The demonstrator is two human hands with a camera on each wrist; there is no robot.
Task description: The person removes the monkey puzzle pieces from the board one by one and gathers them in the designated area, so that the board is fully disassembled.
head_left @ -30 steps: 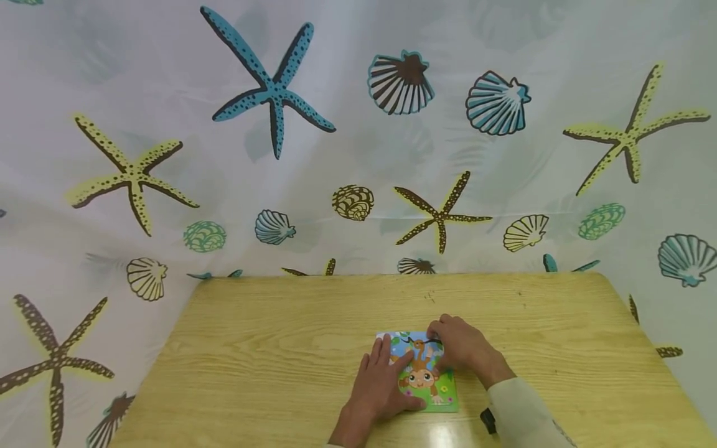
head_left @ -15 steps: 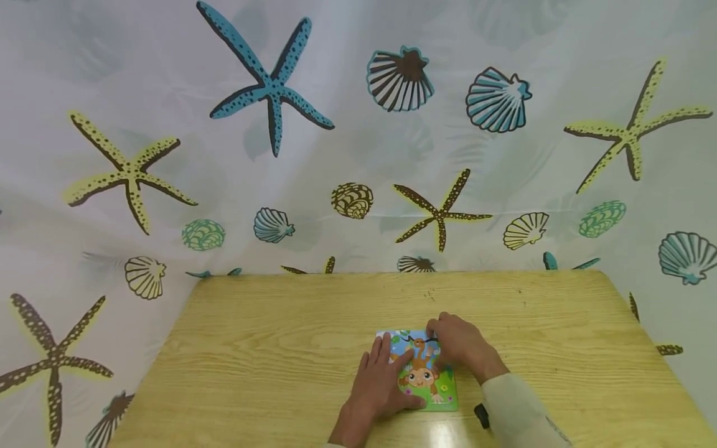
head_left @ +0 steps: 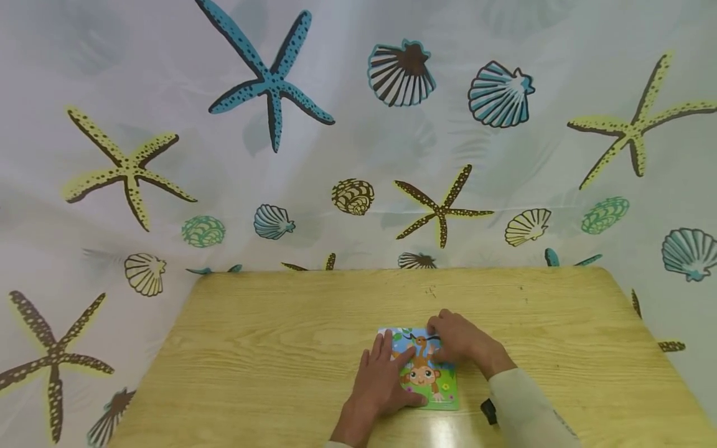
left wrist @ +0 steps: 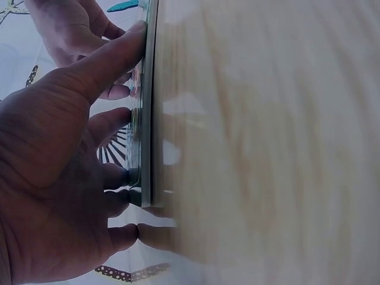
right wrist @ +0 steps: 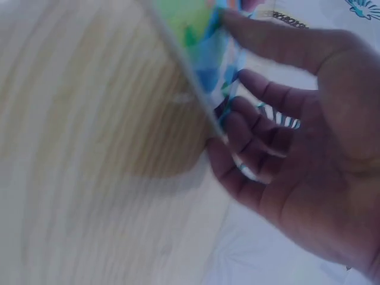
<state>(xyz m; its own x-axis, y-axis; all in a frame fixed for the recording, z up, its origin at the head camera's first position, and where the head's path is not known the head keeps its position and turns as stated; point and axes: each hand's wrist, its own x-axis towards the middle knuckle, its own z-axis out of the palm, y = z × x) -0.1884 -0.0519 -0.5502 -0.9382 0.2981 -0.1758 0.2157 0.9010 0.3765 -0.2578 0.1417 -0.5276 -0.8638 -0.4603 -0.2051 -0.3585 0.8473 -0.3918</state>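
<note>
A flat square monkey picture puzzle (head_left: 422, 376) lies on the wooden table in the head view. My left hand (head_left: 378, 382) rests on its left side with the fingers spread, the thumb near the front edge. In the left wrist view the puzzle (left wrist: 145, 119) appears edge-on as a thin board, with the fingertips touching its face. My right hand (head_left: 462, 341) grips the far right corner with curled fingers. The right wrist view shows the right thumb on the face of the puzzle (right wrist: 193, 35) and the other fingertips around the corner. The picture's left part is hidden under my left hand.
The pale wooden table (head_left: 269, 348) stretches out on all sides of the puzzle. A small black object (head_left: 488, 411) shows beside the right sleeve (head_left: 529, 407). Behind the table hangs a white curtain (head_left: 336, 149) printed with starfish and shells.
Both hands stay in about the same place on the puzzle. The head view has shifted slightly, and the right sleeve moves a little.
</note>
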